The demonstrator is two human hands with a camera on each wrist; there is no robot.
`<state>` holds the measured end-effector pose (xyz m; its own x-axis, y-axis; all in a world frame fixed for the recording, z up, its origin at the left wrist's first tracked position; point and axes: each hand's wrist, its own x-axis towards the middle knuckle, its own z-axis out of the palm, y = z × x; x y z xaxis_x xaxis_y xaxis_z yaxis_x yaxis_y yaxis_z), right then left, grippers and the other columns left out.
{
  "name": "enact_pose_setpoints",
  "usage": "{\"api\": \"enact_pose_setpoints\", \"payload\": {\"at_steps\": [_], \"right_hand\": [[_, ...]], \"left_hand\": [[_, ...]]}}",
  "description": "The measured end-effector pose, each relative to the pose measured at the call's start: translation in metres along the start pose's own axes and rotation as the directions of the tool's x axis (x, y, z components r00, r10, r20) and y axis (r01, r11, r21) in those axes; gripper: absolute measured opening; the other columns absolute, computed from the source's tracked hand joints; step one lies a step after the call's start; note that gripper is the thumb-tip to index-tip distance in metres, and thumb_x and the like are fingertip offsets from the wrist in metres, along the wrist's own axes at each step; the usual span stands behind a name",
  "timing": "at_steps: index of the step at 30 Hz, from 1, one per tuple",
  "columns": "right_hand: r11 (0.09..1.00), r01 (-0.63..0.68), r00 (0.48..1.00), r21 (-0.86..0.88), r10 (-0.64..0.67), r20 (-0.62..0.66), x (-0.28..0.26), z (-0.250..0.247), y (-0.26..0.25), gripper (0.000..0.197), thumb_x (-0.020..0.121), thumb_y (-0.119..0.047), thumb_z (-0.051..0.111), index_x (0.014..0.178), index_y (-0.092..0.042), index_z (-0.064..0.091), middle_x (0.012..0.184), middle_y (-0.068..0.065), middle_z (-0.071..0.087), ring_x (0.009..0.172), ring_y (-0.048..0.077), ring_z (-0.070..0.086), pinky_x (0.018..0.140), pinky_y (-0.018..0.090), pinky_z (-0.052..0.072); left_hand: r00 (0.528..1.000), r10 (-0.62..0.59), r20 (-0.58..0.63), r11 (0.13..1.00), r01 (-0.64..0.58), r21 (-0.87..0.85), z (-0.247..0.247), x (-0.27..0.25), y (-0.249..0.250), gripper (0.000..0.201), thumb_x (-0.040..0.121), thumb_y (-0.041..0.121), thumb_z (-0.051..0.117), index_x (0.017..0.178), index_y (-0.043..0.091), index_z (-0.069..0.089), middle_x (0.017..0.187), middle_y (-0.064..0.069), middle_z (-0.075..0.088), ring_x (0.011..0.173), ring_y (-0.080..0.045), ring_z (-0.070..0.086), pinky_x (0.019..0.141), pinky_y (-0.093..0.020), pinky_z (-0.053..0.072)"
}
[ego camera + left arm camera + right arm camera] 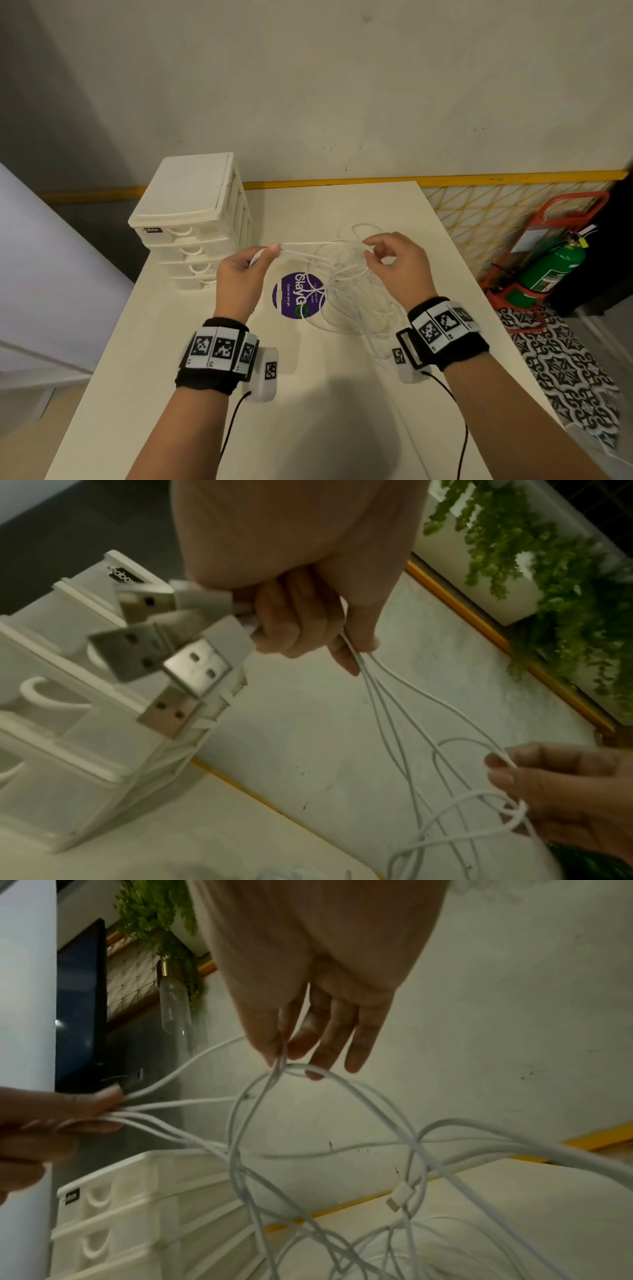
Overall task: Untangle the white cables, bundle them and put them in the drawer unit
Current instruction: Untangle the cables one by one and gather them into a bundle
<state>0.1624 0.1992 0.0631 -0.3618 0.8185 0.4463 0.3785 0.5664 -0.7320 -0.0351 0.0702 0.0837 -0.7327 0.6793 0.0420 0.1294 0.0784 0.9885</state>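
Above the middle of the white bench (191,394), the left hand (239,274) gripped a bunch of thin white cables (346,284) in a curled fist, four metal USB plugs (192,664) jutting from it in the left wrist view, blurred at their edges. The right hand (397,263) pinched strands between thumb and forefinger, the other fingers (356,1047) loosely extended; which cable it held could not be told. A few strands ran taut between the hands, and the rest hung in tangled loops down onto the bench, crossing a round purple sticker (291,298) whose print was partly covered. One small white connector (400,1196) dangled within the tangle; the other cable ends were lost in the loops. At the bench's far left corner stood the white plastic drawer unit (191,212), its drawers pushed in, the lower ones hidden behind the left hand. Off the right edge, a green fire extinguisher (548,270) leaned in a red stand.
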Motion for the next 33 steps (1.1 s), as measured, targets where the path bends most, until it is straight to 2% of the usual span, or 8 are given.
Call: {"api": "enact_pose_setpoints", "payload": {"at_steps": [3, 7, 10, 15, 21, 26, 29, 33], "right_hand": [[0.994, -0.078, 0.994, 0.072, 0.083, -0.076, 0.001, -0.001, -0.003, 0.010, 0.074, -0.014, 0.077, 0.084, -0.015, 0.073, 0.073, -0.006, 0.067, 0.068, -0.002, 0.061, 0.071, 0.009, 0.047], [0.998, -0.033, 0.997, 0.060, 0.037, -0.075, -0.001, 0.003, -0.003, 0.017, 0.075, -0.015, 0.076, 0.091, -0.010, 0.075, 0.078, 0.001, 0.071, 0.070, 0.008, 0.063, 0.073, 0.012, 0.049], [1.000, -0.010, 0.999, 0.015, 0.009, 0.035, -0.001, 0.012, -0.007, 0.016, 0.076, -0.014, 0.074, 0.092, -0.009, 0.075, 0.075, 0.005, 0.067, 0.067, 0.011, 0.057, 0.069, 0.015, 0.046], [0.994, 0.103, 0.961, -0.022, -0.093, 0.259, -0.011, 0.024, -0.025, 0.007, 0.081, -0.015, 0.068, 0.083, -0.009, 0.072, 0.079, 0.003, 0.067, 0.072, 0.014, 0.057, 0.072, 0.029, 0.048], [0.985, -0.023, 0.999, 0.171, 0.030, -0.038, -0.002, 0.000, -0.011, 0.009, 0.089, -0.002, 0.055, 0.083, -0.006, 0.060, 0.075, -0.012, 0.060, 0.072, 0.005, 0.056, 0.068, 0.011, 0.042], [0.940, -0.205, 0.978, 0.271, 0.210, 0.011, -0.009, 0.013, 0.012, 0.017, 0.094, -0.001, 0.043, 0.093, -0.013, 0.055, 0.077, -0.007, 0.054, 0.072, 0.000, 0.050, 0.074, 0.016, 0.040], [0.963, -0.184, 0.978, 0.195, 0.159, 0.138, -0.011, 0.008, 0.017, 0.026, 0.093, -0.001, 0.046, 0.098, -0.019, 0.064, 0.083, -0.009, 0.058, 0.079, -0.003, 0.053, 0.074, 0.006, 0.038], [0.973, -0.099, 0.973, 0.208, 0.051, 0.225, -0.019, 0.014, 0.000, 0.024, 0.087, -0.004, 0.058, 0.086, -0.026, 0.068, 0.086, -0.011, 0.064, 0.087, 0.008, 0.057, 0.079, 0.019, 0.040]], "left_hand": [[0.993, -0.120, -0.005, 0.992, 0.120, -0.035, 0.003, 0.000, -0.008, 0.024, 0.084, 0.031, 0.069, 0.073, 0.010, 0.071, 0.047, 0.014, 0.052, 0.056, -0.007, 0.046, 0.063, -0.026, 0.038], [0.991, -0.130, -0.018, 0.991, 0.130, -0.007, 0.008, -0.001, -0.010, 0.029, 0.086, 0.030, 0.067, 0.067, 0.008, 0.067, 0.047, 0.016, 0.056, 0.061, -0.006, 0.052, 0.060, -0.023, 0.037], [0.997, -0.054, 0.063, 0.998, 0.051, 0.041, 0.019, -0.006, -0.007, 0.033, 0.089, 0.026, 0.065, 0.069, -0.001, 0.067, 0.039, 0.013, 0.051, 0.039, 0.001, 0.044, 0.044, -0.017, 0.035], [0.991, -0.004, 0.133, 0.996, -0.008, 0.094, 0.033, -0.008, -0.013, 0.037, 0.089, 0.031, 0.064, 0.063, 0.005, 0.068, 0.051, 0.001, 0.059, 0.051, -0.010, 0.050, 0.056, -0.025, 0.040], [0.982, -0.162, -0.095, 0.981, 0.171, 0.095, 0.000, 0.012, -0.032, 0.033, 0.088, 0.030, 0.064, 0.060, 0.011, 0.063, 0.071, 0.003, 0.062, 0.083, -0.018, 0.054, 0.079, -0.025, 0.032], [0.988, -0.147, -0.048, 0.986, 0.150, 0.072, 0.006, 0.009, -0.027, 0.025, 0.088, 0.030, 0.064, 0.073, 0.011, 0.071, 0.065, 0.002, 0.058, 0.068, -0.012, 0.051, 0.075, -0.025, 0.035], [0.986, -0.156, 0.061, 0.987, 0.154, 0.045, 0.012, 0.006, -0.023, 0.023, 0.089, 0.030, 0.064, 0.084, 0.009, 0.073, 0.044, 0.012, 0.052, 0.047, -0.004, 0.046, 0.056, -0.019, 0.040], [0.937, -0.208, 0.281, 0.970, 0.160, 0.186, 0.033, -0.011, -0.020, 0.042, 0.091, 0.045, 0.054, 0.077, 0.010, 0.071, 0.033, 0.010, 0.045, 0.035, -0.003, 0.039, 0.041, -0.018, 0.032]]}}
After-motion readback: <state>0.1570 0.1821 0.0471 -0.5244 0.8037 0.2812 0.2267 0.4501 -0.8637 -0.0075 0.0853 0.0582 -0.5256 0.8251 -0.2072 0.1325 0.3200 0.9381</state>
